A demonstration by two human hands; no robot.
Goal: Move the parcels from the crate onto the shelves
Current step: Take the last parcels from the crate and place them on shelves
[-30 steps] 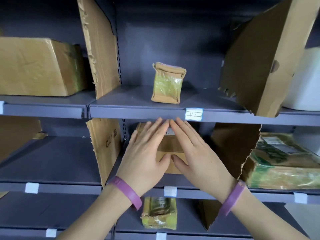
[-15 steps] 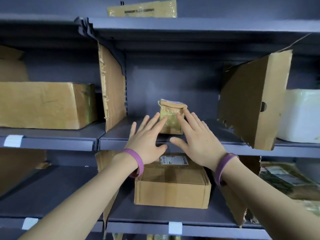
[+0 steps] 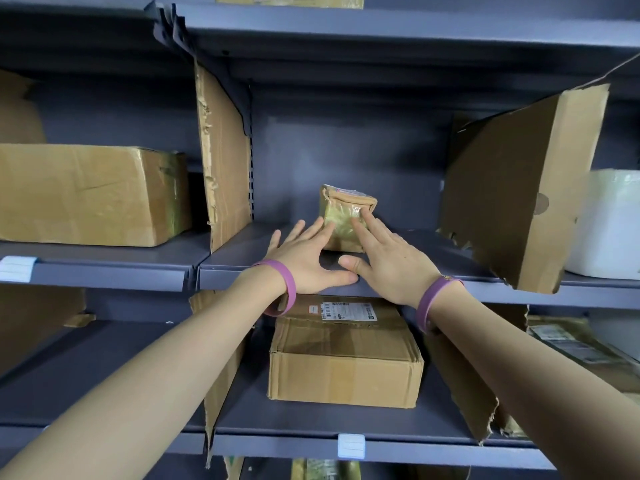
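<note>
Left hand (image 3: 304, 263) and right hand (image 3: 386, 263), each wearing a purple wristband (image 3: 289, 289), reach forward side by side with fingers straight and spread, gripping nothing. The fingertips lie against the front face of the small yellowish tape-wrapped cardboard parcel (image 3: 347, 216), and the thumbs nearly meet at the shelf lip. The parcel stands upright on the dark grey metal shelf (image 3: 239, 249), between torn brown cardboard dividers (image 3: 223, 161). One level below lies a flat brown labelled cardboard box (image 3: 346, 372).

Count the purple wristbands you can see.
2: the left wristband circles the left wrist, the right wristband circles the right wrist. Nothing suggests that others are hidden.
</note>
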